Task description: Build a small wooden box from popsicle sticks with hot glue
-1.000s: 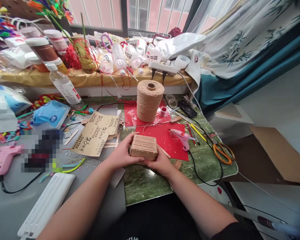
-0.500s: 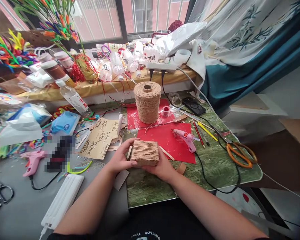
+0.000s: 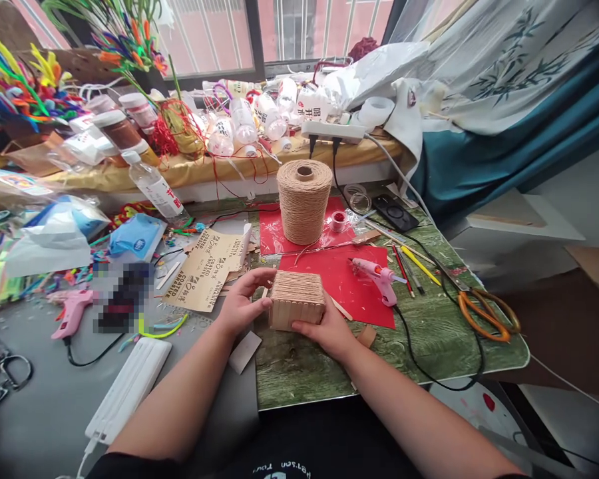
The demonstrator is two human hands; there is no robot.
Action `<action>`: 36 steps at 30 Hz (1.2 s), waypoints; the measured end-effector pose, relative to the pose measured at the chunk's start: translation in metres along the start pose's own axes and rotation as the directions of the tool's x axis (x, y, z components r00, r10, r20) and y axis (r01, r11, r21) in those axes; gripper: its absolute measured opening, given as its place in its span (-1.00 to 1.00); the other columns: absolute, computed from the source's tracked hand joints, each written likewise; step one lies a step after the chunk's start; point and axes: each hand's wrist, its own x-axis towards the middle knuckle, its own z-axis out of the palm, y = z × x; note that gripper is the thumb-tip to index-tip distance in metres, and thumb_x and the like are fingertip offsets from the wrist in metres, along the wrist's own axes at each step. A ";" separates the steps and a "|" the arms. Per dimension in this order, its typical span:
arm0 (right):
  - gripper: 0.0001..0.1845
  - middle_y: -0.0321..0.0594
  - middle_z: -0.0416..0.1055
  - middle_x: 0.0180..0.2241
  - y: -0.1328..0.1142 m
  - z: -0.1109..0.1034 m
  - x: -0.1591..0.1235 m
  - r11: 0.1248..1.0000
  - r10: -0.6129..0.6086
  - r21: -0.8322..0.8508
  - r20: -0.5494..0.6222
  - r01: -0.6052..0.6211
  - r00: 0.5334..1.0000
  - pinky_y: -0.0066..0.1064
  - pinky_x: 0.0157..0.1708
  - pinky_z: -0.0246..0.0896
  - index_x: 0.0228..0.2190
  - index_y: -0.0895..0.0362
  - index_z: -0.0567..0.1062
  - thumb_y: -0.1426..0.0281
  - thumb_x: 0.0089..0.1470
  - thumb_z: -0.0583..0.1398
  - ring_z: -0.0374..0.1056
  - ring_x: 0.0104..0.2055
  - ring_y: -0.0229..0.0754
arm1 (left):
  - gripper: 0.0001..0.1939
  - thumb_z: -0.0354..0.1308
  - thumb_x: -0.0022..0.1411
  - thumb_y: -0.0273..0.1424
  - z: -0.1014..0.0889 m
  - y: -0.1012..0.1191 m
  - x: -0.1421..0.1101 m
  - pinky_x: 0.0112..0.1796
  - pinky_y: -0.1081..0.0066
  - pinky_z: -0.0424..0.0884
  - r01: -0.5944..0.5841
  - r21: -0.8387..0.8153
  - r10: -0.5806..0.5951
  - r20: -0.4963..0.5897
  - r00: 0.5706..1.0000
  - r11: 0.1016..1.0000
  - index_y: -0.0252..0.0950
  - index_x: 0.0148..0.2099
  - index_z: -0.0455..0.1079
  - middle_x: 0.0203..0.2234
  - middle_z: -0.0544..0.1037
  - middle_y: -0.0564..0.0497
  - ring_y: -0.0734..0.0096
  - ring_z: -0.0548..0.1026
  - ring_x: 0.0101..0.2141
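Observation:
I hold a small box between both hands above the green mat. Its near side shows flat wooden sticks and its top is wound with tan twine. My left hand grips the box's left side, fingers curled over the top edge. My right hand cups its lower right corner from below. A big spool of tan twine stands upright behind the box on a red sheet. A pink glue gun lies just right of the box.
Orange-handled scissors, pencils and a black cable lie on the mat's right. Sandpaper sheets, a second pink glue gun and a white case lie on the grey table to the left. Bottles and craft clutter crowd the windowsill.
The box has been tipped toward me, so its wooden-stick side faces up more. My left fingers have moved onto its top edge. The view has shifted slightly.

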 end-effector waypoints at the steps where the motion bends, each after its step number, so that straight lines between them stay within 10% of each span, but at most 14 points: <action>1: -0.09 -0.10 0.50 0.20 0.001 0.000 0.000 1.000 0.002 0.001 -0.006 -0.002 1.000 0.05 0.27 0.34 0.18 -0.04 0.40 0.23 -0.17 0.60 0.41 0.26 0.12 | -0.36 0.36 0.26 -0.02 0.001 0.002 0.000 0.15 0.07 0.43 -0.007 -0.002 0.007 0.008 1.000 1.000 -0.23 0.26 0.43 0.16 0.53 -0.22 0.02 0.52 0.10; 30: 0.09 -0.03 0.45 0.25 0.001 0.009 -0.010 0.990 -0.055 -0.129 -0.030 0.051 0.998 0.12 0.31 0.31 0.29 -0.04 0.27 0.20 -0.19 0.60 0.42 0.28 0.19 | 0.02 0.61 -0.03 -0.14 -0.006 0.004 -0.001 0.32 -0.11 0.23 -0.018 -0.134 0.050 0.240 0.969 0.991 -0.07 0.42 0.28 0.33 0.36 -0.20 -0.13 0.36 0.29; 36: 0.36 -0.05 0.04 0.50 -0.024 0.001 0.009 0.990 -0.116 -0.079 0.040 0.119 0.992 0.08 0.37 0.23 0.45 -0.17 -0.04 0.21 -0.16 0.60 0.19 0.45 0.15 | -0.07 0.59 0.03 -0.30 0.001 0.006 0.000 0.29 -0.09 0.34 -0.172 0.027 0.172 0.018 0.985 0.985 -0.05 0.40 0.29 0.29 0.40 -0.18 -0.08 0.38 0.29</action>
